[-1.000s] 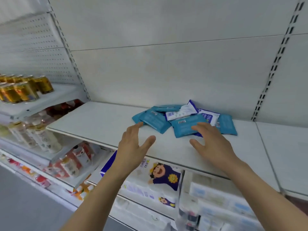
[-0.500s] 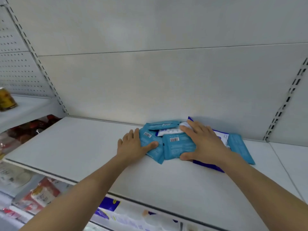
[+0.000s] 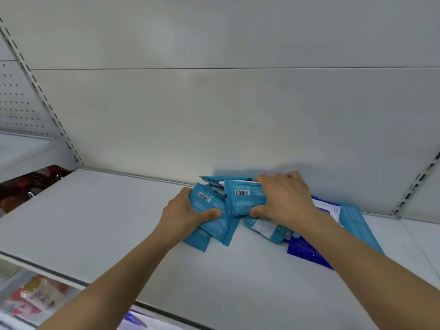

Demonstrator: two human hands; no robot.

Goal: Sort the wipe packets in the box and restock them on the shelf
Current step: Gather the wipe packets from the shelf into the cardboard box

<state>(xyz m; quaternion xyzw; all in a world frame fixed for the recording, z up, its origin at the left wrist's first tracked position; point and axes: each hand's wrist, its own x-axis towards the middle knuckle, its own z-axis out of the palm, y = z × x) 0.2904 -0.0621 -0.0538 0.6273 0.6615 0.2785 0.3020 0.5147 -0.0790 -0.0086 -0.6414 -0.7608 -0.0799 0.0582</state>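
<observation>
While both hands work pile on white shelf: left hand grips teal wipe packets, right hand clamps barcode-up teal packet; dark blue packet beneath right forearm.

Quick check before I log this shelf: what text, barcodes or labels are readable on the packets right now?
No text reads clearly.
Teal wipe packet gripped by the left hand: barcode, digits too small.
Teal wipe packet gripped by the right hand: barcode, print blurred.
Dark blue and white packet: print blurred.
Red and white package below the shelf: dark characters, illegible.
</observation>
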